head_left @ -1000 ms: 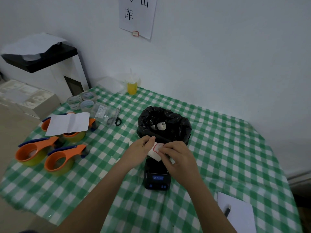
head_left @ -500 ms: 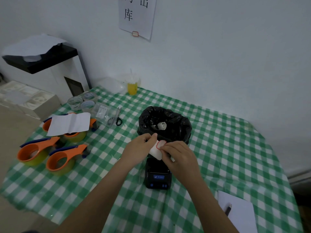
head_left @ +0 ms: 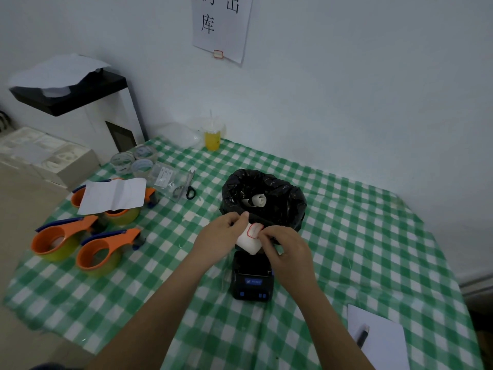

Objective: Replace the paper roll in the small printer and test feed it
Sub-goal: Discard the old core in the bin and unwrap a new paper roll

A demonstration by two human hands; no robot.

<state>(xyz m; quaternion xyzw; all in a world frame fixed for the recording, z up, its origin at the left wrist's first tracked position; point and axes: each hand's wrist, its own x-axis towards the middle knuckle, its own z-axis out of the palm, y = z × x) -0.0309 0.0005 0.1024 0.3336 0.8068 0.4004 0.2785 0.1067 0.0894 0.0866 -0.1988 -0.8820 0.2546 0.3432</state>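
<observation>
A small black printer (head_left: 252, 283) with blue buttons sits on the green checked table, just in front of me. Above it I hold a white paper roll (head_left: 249, 240) with a red-edged label on its loose end. My left hand (head_left: 218, 237) grips the roll from the left. My right hand (head_left: 286, 249) pinches the labelled end from the right. The printer's top is partly hidden by the roll and my right hand. Behind the roll stands a small bin lined with a black bag (head_left: 264, 202), and a used paper core (head_left: 257, 201) lies inside it.
Orange tape dispensers (head_left: 88, 243) and a folded sheet (head_left: 113, 194) lie at the left. Scissors (head_left: 185, 186), tape rolls (head_left: 134, 161) and a yellow drink cup (head_left: 212, 138) are further back. A white notepad with a pen (head_left: 378, 340) rests at the right front edge.
Both hands have kept the roll above the printer and turned it slightly; the red-edged label end now shows more between my fingers. The printer has not moved.
</observation>
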